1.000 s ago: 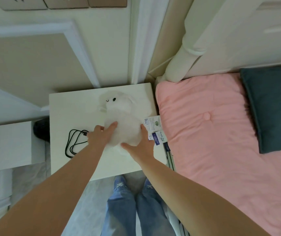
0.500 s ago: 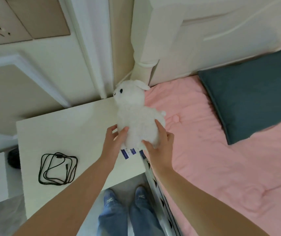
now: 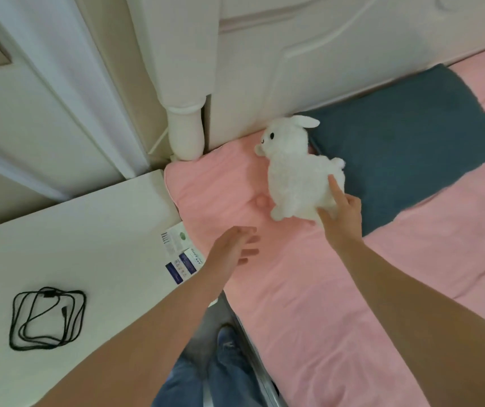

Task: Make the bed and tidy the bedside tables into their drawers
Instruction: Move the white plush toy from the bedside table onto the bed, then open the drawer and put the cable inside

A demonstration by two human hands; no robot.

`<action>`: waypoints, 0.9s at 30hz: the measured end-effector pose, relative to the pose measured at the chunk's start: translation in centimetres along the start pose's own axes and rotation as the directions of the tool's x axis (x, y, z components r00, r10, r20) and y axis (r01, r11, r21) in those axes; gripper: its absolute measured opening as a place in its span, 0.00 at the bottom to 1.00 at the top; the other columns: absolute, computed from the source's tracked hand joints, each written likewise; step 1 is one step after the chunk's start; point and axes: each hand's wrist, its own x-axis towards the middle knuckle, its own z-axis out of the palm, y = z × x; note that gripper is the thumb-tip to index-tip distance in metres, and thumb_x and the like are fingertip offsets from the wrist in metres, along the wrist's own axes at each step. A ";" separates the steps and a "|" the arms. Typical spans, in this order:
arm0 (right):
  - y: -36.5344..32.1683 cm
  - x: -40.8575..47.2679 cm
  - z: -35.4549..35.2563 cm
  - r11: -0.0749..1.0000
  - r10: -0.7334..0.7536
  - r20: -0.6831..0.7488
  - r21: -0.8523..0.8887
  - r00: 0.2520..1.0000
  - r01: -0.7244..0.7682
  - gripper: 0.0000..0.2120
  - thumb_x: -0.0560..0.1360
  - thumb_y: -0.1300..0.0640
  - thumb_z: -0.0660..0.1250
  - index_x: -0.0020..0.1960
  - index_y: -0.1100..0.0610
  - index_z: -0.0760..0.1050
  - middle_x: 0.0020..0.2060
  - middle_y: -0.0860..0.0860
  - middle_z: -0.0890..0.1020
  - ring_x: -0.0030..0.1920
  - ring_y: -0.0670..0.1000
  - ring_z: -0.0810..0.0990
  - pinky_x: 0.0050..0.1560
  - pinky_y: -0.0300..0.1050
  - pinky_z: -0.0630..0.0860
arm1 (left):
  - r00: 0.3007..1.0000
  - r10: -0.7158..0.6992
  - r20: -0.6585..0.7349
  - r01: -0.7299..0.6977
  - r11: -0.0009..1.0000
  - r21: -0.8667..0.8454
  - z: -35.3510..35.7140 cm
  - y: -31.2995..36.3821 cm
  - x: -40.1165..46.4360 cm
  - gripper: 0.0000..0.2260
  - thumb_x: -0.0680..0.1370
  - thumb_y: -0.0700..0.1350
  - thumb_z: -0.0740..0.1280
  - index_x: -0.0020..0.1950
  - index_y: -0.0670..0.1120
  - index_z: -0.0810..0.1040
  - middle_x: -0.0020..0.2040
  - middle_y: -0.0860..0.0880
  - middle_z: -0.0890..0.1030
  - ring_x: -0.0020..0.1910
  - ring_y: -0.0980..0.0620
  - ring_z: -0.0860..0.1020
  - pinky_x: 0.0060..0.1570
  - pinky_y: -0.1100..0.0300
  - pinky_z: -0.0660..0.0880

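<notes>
Where pink quilt (image 3: 308, 289) puckers, fluffy plush rabbit (image 3: 297, 174) under right hand (image 3: 341, 214)

Both forearms are bare right up to the near edge of view, with no sleeve, watch or band showing on either. The left hand (image 3: 233, 245) and the right hand (image 3: 341, 211) wear no rings or gloves. Below, the person wears blue denim jeans (image 3: 206, 377), faded in places, with small frayed, distressed patches on the legs.
</notes>
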 end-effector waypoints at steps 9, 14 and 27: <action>0.1 -0.3 1.0 0.976 -0.085 0.004 -0.203 0.996 0.084 0.37 0.74 0.69 0.60 0.78 0.45 0.56 0.78 0.53 0.54 0.77 0.56 0.56 0.75 0.57 0.59 | 0.989 -0.108 -0.102 0.113 0.992 0.051 -1.5 -3.1 -0.1 0.10 0.80 0.48 0.61 0.58 0.48 0.78 0.54 0.50 0.83 0.53 0.48 0.81 0.59 0.49 0.73; -2.7 -2.8 3.4 0.828 -0.460 0.244 -0.231 0.854 0.512 0.40 0.73 0.67 0.63 0.79 0.49 0.52 0.79 0.49 0.51 0.79 0.53 0.45 0.78 0.56 0.43 | 0.978 -0.065 -0.199 0.083 0.993 0.083 -3.2 -2.6 -1.1 0.08 0.80 0.41 0.60 0.55 0.44 0.78 0.49 0.49 0.83 0.46 0.50 0.81 0.46 0.61 0.74; -5.6 -19.9 14.2 0.688 -0.555 0.604 -0.053 0.572 0.724 0.32 0.72 0.66 0.60 0.74 0.47 0.64 0.69 0.49 0.72 0.74 0.52 0.63 0.78 0.50 0.52 | 0.883 -0.267 -0.386 0.316 0.947 0.066 -11.8 -13.2 -10.4 0.06 0.77 0.42 0.62 0.46 0.51 0.78 0.46 0.49 0.83 0.44 0.49 0.80 0.34 0.63 0.69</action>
